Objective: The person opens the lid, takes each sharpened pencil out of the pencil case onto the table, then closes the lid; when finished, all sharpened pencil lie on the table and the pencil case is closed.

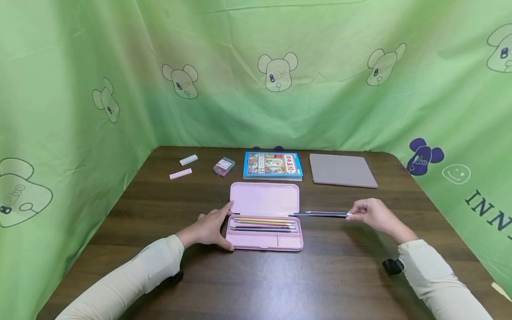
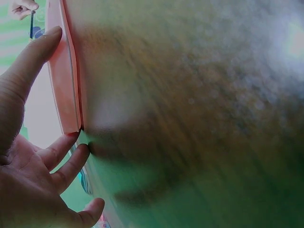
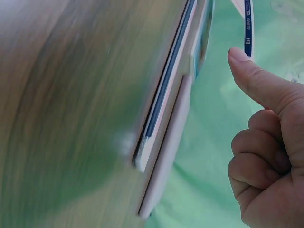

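Note:
A pink pencil case point(image 1: 252, 241) lies with its lid up, and several pencils point(image 1: 264, 224) rest in its long compartment. My left hand point(image 1: 210, 226) holds the case's left end, thumb at the front corner and index finger by the hinge side. In the left wrist view the thumb lies along the case's pink side point(image 2: 64, 85). Right of the case, my right hand point(image 1: 370, 213) pinches the end of a dark pencil point(image 3: 248, 28) marked HB. More dark pencils point(image 3: 166, 85) lie low by the tabletop in the right wrist view, their ends apart from the fingers.
Behind the case lie a blue-edged comic-style book point(image 1: 274, 165) and a grey notebook point(image 1: 342, 170). A small clear box point(image 1: 224, 166), a white block point(image 1: 188, 160) and a pink strip point(image 1: 181, 174) lie at the back left. A green curtain point(image 1: 232, 111) hangs around the wooden table point(image 1: 280, 284).

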The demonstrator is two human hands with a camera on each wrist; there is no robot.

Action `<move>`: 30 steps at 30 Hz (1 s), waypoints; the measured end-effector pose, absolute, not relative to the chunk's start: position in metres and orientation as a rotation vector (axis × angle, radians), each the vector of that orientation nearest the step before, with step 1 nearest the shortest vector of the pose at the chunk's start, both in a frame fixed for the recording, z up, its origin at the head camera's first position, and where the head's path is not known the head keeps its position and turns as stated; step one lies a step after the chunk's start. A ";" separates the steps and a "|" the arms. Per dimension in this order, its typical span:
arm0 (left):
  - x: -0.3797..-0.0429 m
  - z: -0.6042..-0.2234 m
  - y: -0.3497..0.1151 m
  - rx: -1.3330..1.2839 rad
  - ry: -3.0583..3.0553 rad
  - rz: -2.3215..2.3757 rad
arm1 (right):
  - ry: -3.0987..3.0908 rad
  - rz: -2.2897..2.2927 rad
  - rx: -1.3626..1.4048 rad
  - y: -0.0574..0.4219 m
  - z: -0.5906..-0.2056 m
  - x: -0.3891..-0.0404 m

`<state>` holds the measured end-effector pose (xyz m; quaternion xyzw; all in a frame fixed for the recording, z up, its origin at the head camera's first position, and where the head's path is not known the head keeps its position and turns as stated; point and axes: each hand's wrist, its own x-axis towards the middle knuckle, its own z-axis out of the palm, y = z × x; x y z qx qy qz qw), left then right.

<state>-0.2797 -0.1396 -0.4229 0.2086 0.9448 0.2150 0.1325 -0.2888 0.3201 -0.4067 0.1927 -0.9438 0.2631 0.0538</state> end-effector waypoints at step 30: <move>-0.281 -0.424 -0.141 0.609 2.743 0.627 | -3.081 0.691 0.361 0.359 -0.415 -0.290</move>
